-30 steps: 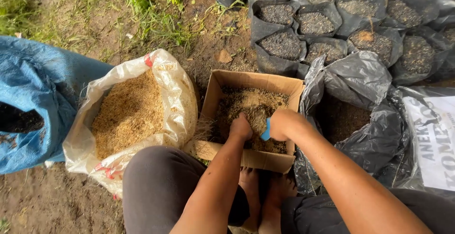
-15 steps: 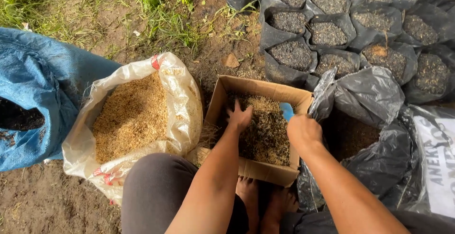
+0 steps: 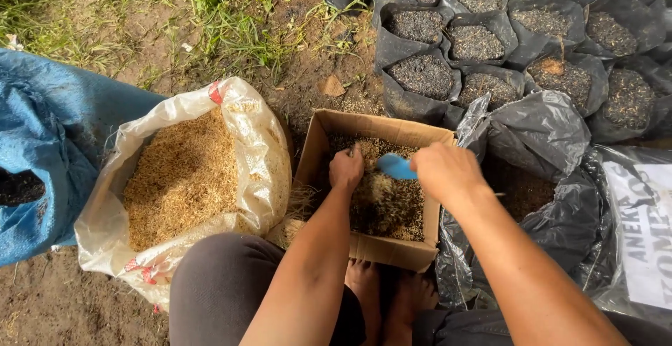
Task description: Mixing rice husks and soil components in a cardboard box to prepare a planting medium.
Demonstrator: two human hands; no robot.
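Observation:
A cardboard box (image 3: 316, 148) sits on the ground between my knees, holding a dark soil and husk mix (image 3: 392, 209). My left hand (image 3: 346, 169) is down in the box on the mix, fingers curled into it. My right hand (image 3: 445, 171) hovers over the box's right side and grips a small blue scoop (image 3: 396, 167), whose blade points left toward my left hand. My bare feet (image 3: 388, 300) rest just in front of the box.
A clear sack of golden rice husk (image 3: 183, 178) stands open left of the box. A blue woven sack (image 3: 49, 157) lies at far left. Several filled black grow bags (image 3: 483, 45) stand behind; an open black plastic bag (image 3: 539, 132) lies right.
My right hand has lifted and shifted left over the box, bringing the blue scoop into plain view. My left hand stays in the mix and has closed a little.

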